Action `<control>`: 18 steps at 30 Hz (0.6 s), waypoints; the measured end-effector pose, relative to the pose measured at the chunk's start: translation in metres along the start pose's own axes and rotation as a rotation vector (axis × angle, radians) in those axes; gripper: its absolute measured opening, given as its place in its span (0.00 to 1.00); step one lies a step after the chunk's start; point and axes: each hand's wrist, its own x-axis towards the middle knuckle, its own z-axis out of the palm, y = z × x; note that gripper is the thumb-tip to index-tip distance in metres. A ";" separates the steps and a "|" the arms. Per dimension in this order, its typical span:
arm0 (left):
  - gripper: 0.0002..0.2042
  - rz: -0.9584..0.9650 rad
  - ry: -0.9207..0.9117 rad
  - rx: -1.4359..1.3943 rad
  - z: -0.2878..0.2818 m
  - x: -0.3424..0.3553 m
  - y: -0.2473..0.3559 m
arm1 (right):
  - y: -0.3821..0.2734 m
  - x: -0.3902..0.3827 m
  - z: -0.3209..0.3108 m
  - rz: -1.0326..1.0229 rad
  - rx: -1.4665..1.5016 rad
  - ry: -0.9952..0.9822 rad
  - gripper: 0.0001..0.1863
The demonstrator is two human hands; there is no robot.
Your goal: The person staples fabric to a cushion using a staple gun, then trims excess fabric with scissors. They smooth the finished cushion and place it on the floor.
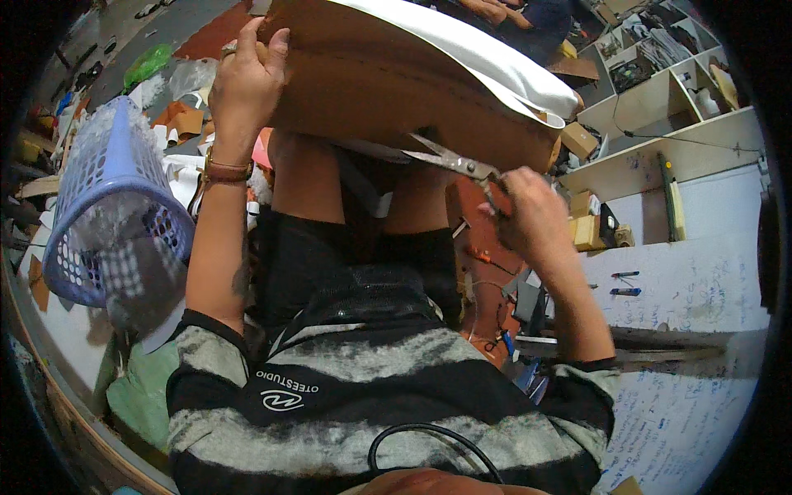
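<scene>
Here, scissors (477, 171) meet the lower edge of a brown sheet (371, 74)

From my remote station I view both bare hands from above. The brown sheet, the piece being worked, spans the upper middle of the view, over the wearer's bent legs (307, 177); a folded white cloth (495, 62) lies along its far side. The left hand (247, 78), with a band (227, 172) at the wrist, is clamped on the sheet's left end: the thumb lies against the brown face, while I cannot see how far the other fingers reach behind. The right hand (532, 214), slightly blurred, has its fingers curled around the scissor handles. The blades stand apart and point left; I cannot tell whether they touch the material.

To the left I note a tilted purple-blue basket (120, 140) with pale material inside, and a green bag (148, 388) below it. To the right are a white compartmented shelf (660, 157) and, nearer, a white surface (693, 280) bearing handwriting, with two pens (625, 290) on it. At the top edge, another person's arms (499, 12) are partly visible.
</scene>
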 end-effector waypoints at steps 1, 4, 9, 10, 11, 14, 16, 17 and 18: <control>0.29 0.004 0.011 0.005 0.001 0.000 -0.003 | 0.001 0.009 -0.016 -0.040 -0.071 -0.003 0.18; 0.29 0.008 0.042 0.030 0.002 0.001 -0.009 | 0.005 0.043 -0.040 -0.235 -0.320 0.095 0.16; 0.29 -0.009 0.046 0.027 0.004 0.000 -0.006 | -0.015 0.076 -0.064 -0.363 -0.458 0.083 0.08; 0.30 0.014 0.064 0.026 0.008 0.001 -0.008 | -0.019 0.080 -0.066 -0.360 -0.492 0.068 0.08; 0.30 0.035 0.078 0.030 0.008 0.001 -0.010 | -0.024 0.083 -0.067 -0.360 -0.520 0.050 0.07; 0.29 -0.010 0.002 0.018 0.007 0.003 -0.009 | -0.039 0.083 -0.075 -0.311 -0.584 -0.008 0.07; 0.29 -0.011 0.003 0.025 0.001 0.000 -0.007 | -0.046 0.079 -0.082 -0.289 -0.594 -0.041 0.06; 0.29 -0.015 -0.001 0.021 -0.001 -0.003 -0.002 | -0.048 0.078 -0.084 -0.276 -0.604 -0.065 0.06; 0.18 0.148 0.164 -0.052 -0.006 -0.002 0.005 | -0.049 0.078 -0.083 -0.289 -0.625 -0.058 0.06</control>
